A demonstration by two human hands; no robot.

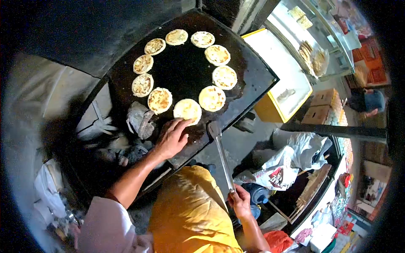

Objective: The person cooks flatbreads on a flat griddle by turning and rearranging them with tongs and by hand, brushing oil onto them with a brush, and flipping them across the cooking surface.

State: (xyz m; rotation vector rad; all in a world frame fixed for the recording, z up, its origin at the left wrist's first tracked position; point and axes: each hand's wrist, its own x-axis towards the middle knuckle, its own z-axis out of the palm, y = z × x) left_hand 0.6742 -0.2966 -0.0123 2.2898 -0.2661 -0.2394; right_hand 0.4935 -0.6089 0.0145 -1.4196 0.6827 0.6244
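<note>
My left hand (172, 138) reaches over the near edge of a dark griddle (257, 78), fingers stretched out and thumb apart. Its fingertips touch the near rim of a pale round flatbread (187, 109); the fingers are not closed round it. Several more flatbreads, browned in patches, lie in a ring on the griddle, among them one flatbread (160, 100) to the left and one flatbread (211, 98) to the right. My right hand (240, 201) is closed round the handle end of long metal tongs (223, 157), whose far end rests at the griddle's front edge.
A crumpled dark grey cloth (140, 120) lies at the griddle's left edge. Beyond the right edge stands a yellow-rimmed white box (291, 90). White plastic bags (280, 164) and a blue jug (257, 195) are at right. Another person (373, 101) is at far right.
</note>
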